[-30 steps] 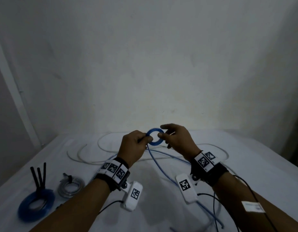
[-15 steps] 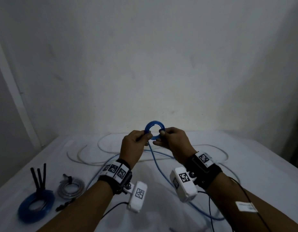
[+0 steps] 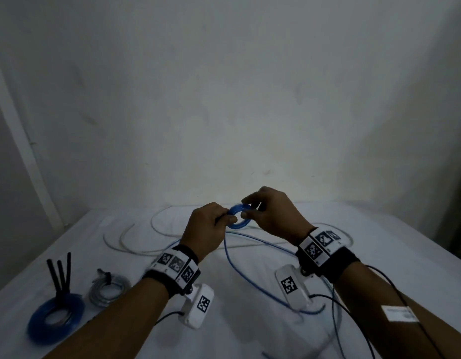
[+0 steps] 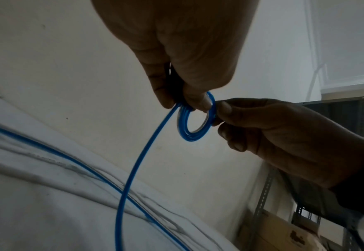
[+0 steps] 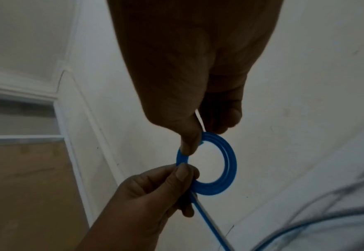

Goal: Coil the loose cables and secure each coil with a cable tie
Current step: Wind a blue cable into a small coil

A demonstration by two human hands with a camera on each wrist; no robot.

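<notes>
Both hands hold a small blue cable coil (image 3: 238, 216) (image 4: 195, 124) (image 5: 216, 163) in the air above the table. My left hand (image 3: 208, 229) (image 4: 176, 59) pinches the coil's left side between thumb and fingers. My right hand (image 3: 271, 216) (image 5: 189, 84) pinches its other side with thumb and forefinger. From the coil the loose blue cable (image 3: 239, 270) (image 4: 131, 169) hangs down and runs across the white table (image 3: 250, 332). A loose white cable (image 3: 136, 239) lies in loops behind my hands.
At the left front lie a tied blue coil (image 3: 54, 317) with three black cable ties (image 3: 59, 275) standing in it, and a tied grey coil (image 3: 109, 288). A white wall (image 3: 224, 99) rises right behind the table. Black sensor leads (image 3: 411, 320) trail from my wrists.
The coil has tipped from upright and facing me to lying flatter. My right hand has shifted its pinch to the coil's top right, and both hands sit slightly lower.
</notes>
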